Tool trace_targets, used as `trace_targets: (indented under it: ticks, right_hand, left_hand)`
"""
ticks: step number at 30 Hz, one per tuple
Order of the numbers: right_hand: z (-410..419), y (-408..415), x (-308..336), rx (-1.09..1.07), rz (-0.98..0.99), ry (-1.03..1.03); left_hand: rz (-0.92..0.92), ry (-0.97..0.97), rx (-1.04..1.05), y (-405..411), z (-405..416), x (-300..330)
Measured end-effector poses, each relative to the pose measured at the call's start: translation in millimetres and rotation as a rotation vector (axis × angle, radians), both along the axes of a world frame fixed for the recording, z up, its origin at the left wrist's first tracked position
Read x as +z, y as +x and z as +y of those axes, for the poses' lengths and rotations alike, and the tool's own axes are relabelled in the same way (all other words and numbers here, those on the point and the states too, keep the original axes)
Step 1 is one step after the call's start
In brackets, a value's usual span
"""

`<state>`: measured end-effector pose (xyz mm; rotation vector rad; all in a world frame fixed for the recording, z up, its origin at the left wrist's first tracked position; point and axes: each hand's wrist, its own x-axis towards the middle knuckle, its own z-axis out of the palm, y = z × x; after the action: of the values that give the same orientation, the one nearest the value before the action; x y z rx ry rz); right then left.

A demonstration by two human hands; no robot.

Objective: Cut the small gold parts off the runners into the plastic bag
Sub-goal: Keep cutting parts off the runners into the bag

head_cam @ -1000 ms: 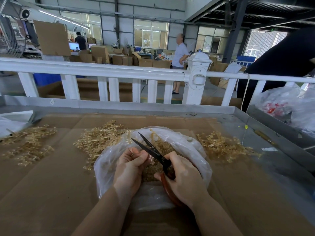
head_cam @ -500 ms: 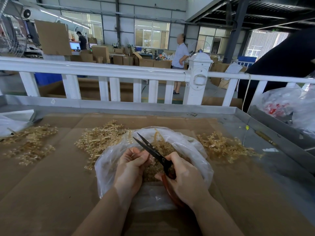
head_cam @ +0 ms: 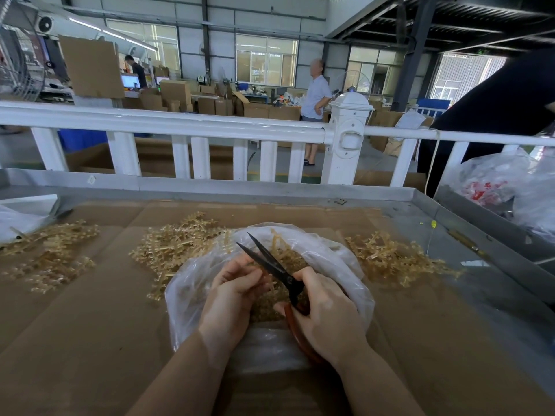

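Your left hand [head_cam: 232, 291] pinches a gold plastic runner [head_cam: 268, 286]; your right hand [head_cam: 326, 310] grips open black-bladed scissors [head_cam: 270, 265], both above the clear plastic bag [head_cam: 345, 265].

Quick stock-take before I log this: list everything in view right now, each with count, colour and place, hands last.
plastic bag: one, clear, centre of bench, holds cut gold bits
runner piles: three, gold, left, behind the bag, right
scissors: one, black blades parted, red-brown handles, over the bag
cardboard sheet: brown, covers the bench
railing: white, behind the bench
bags: clear, far right
left hand: pinches a runner at the blades
right hand: grips the scissors
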<state>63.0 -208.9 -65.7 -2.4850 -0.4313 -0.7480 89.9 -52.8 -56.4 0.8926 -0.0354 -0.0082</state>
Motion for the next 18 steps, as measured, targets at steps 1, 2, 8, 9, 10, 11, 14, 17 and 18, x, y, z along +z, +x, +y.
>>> trace_targets:
  ticks: [1,2,8,9,10,11,14,17,18]
  right_hand:
    - [0.2,0.1,0.0,0.0,0.002,-0.002]
    - [0.2,0.1,-0.1,-0.001,0.003,-0.001]
    - [-0.1,0.0,-1.2,-0.037,-0.032,0.06]
    - [-0.1,0.0,-1.3,-0.044,-0.04,0.066]
    - [-0.2,-0.2,-1.6,-0.047,-0.044,0.07]
    - [-0.1,-0.2,-1.7,-0.047,-0.042,0.075]
    - [-0.1,-0.4,-1.3,-0.036,-0.04,0.094]
    - [-0.2,-1.0,-1.0,-0.024,-0.056,0.065]
    - [-0.2,-1.5,-0.6,-0.017,-0.057,0.053]
  left_hand:
    - [-0.004,-0.005,-0.009,-0.2,0.5,0.4]
    - [-0.004,-0.005,-0.008,-0.6,0.8,0.4]
    - [0.071,-0.027,0.06,1.3,-2.1,-0.8]
    - [0.084,-0.034,0.073,1.8,-2.3,-0.9]
    - [0.099,-0.049,0.092,1.7,-2.0,-0.6]
    - [0.112,-0.065,0.112,1.8,-2.0,-0.3]
    - [0.119,-0.094,0.129,0.9,-2.1,1.5]
    - [0.112,-0.1,0.115,1.0,-1.4,1.5]
    - [0.107,-0.099,0.114,0.5,-1.2,2.2]
